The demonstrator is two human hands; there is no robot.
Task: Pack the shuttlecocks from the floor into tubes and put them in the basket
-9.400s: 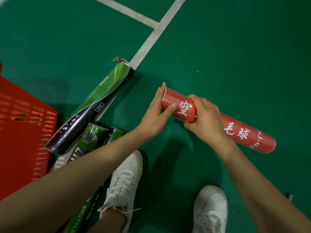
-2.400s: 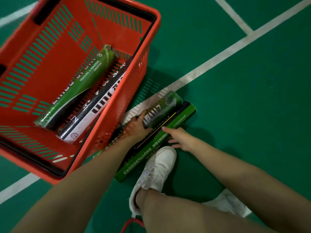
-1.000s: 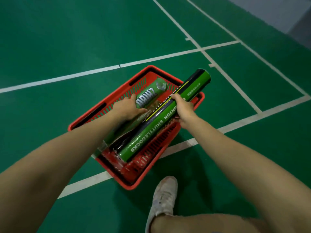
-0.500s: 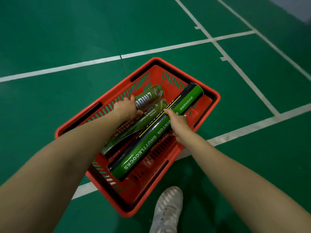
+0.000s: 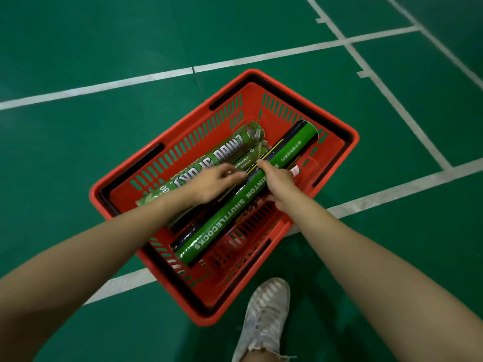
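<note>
A red plastic basket [image 5: 313, 111] stands on the green court floor and holds several shuttlecock tubes lying side by side. My right hand [image 5: 278, 185] grips a long green-and-black tube [image 5: 230, 218] marked "SHUTTLECOCKS", which lies diagonally in the basket. My left hand [image 5: 210, 182] rests with relaxed fingers on the tubes beside it. Just left of that hand lies a light green tube [image 5: 224, 154], with no fingers around it. Other tubes sit underneath, mostly hidden. No loose shuttlecocks are in sight.
White court lines [image 5: 392, 194] cross the green floor around and under the basket. My white shoe [image 5: 264, 309] stands just in front of the basket's near right corner.
Both hands carried two green tubes from the floor into the basket and lowered them. My left hand has let go of the light green tube, which now lies in the basket.
</note>
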